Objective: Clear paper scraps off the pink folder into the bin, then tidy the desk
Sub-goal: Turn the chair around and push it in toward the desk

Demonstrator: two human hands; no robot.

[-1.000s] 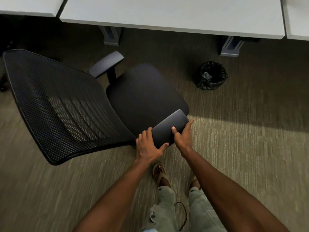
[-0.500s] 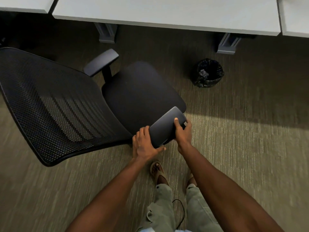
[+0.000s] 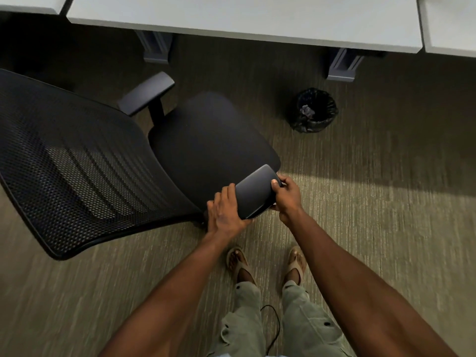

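Note:
A black office chair [image 3: 206, 140] with a mesh back [image 3: 77, 161] stands on the carpet in front of the white desk [image 3: 244, 19]. Both of my hands grip its near armrest [image 3: 255, 194]: my left hand [image 3: 225, 215] holds the rear end, my right hand [image 3: 286, 194] holds the front end with the thumb on top. A small bin [image 3: 315, 110] lined with a black bag stands on the floor under the desk edge, right of the chair, with crumpled paper inside. The pink folder is not in view.
The chair's far armrest [image 3: 146, 92] points toward the desk. Two grey desk legs [image 3: 155, 47] [image 3: 343, 64] stand on the carpet. My feet in sandals [image 3: 238, 261] are just behind the chair. Carpet stretches to the right of the chair.
The chair has shifted slightly toward the desk with both hands still on the armrest. My right hand slid further to the armrest's front end.

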